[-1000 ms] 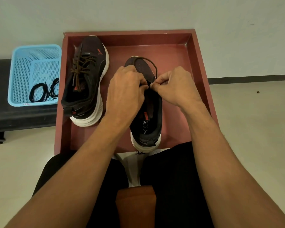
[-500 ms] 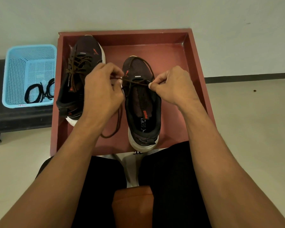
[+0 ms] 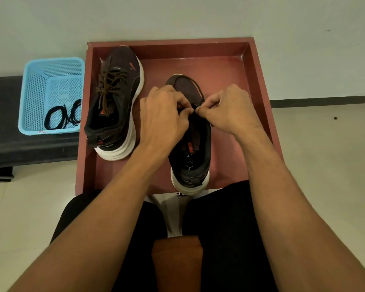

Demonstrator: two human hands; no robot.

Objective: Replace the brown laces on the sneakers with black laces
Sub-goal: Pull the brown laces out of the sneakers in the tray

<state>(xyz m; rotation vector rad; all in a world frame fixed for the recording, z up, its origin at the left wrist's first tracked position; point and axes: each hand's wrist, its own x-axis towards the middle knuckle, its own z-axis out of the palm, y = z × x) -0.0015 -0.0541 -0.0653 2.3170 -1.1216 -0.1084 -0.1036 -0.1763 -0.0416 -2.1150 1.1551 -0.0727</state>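
**Item 1, near sneaker.** Dark upper, white sole, orange tongue tab. We find it standing in the red tray. Its long axis runs straight away from us, heel at the tray's near edge and toe far. The little of its eyelet rows that shows appears bare.

**Item 2, brown lace.** One thin loop shows, rising from the fingertips and curving forward round the right side of the toe. The rest is hidden under our hands.

**Item 3, right hand.** The grip is a closed thumb-and-forefinger pinch on the lace, just right of the throat.

**Item 4, left hand.** Fingers curled, its grip a pinch nearly touching the right's, over the throat. We judge it has the same lace, though the contact is too small to confirm.

**Item 5, far sneaker.** Fully laced in brown, lying tilted at the tray's left.

**Item 6, black laces.** Coiled in the blue basket on the dark desk, well apart to the left and nearer our left hand.

We judge the brown lace must draw out sideways, across the shoe's axis.
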